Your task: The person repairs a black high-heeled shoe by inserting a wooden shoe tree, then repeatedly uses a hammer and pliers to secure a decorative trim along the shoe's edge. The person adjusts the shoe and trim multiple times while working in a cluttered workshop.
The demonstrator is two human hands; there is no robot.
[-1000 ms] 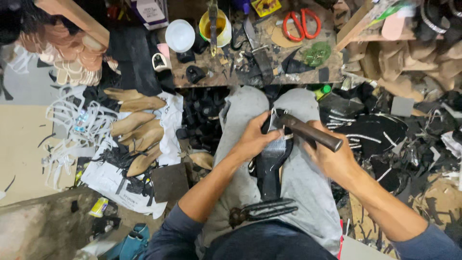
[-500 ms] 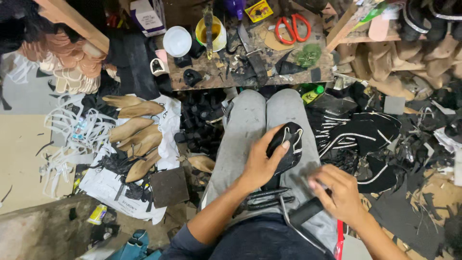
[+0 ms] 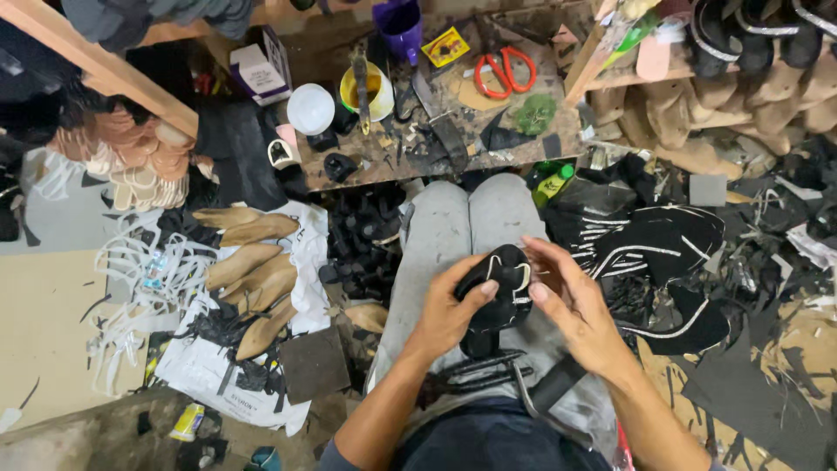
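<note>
Both hands gripped a black shoe [image 3: 499, 288] with white trim, held over the person's lap in grey trousers [image 3: 440, 235]. Fingers of the left hand [image 3: 449, 310] were closed around the shoe's near side, the thumb pressed on its top. Fingers of the right hand [image 3: 571, 301] curled against the shoe's far side, the thumb touching its edge. Just below the shoe, on the lap, lay a black tool with a dark handle [image 3: 549, 390] and some black straps [image 3: 471, 371].

Beyond the shoe, past the knees, stood a cluttered wooden workbench [image 3: 523, 153]. On it, well apart from the shoe, were orange scissors [image 3: 501, 71], a yellow pot [image 3: 368, 90] with a brush, a white lid [image 3: 310, 108] and a purple cup [image 3: 399, 24]. Left of the shoe, on white paper on the floor, lay several tan wooden shoe forms [image 3: 253, 275], with white straps [image 3: 131, 288] further left. Right of the shoe sat a heap of black shoe pieces with white edging [image 3: 654, 253] and black scraps.
</note>
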